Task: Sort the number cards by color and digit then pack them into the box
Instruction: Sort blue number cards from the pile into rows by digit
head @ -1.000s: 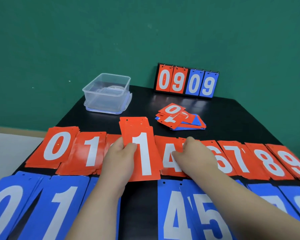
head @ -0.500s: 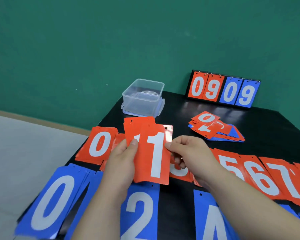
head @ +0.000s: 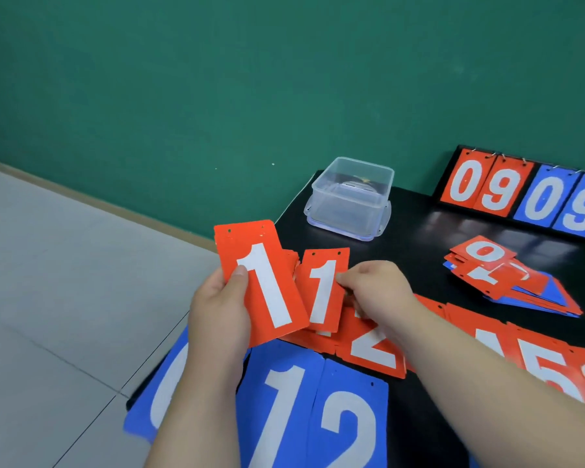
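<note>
The box (head: 348, 212) stands left of the scoreboard (head: 520, 194), the card pile (head: 507, 282) before the scoreboard.

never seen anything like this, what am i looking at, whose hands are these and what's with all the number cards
There is no machine here. These are a person's two bare hands, filmed by one wide camera worn on their head that looks forward and down.

The left hand holds a small stack of red 1 cards. The right hand pinches another red 1 card beside it.

On the black table lie rows of red cards and blue cards laid out by digit. There is also a loose mixed pile, a clear plastic box and a flip scoreboard reading 0909. The cards are meant to go into the box.
</note>
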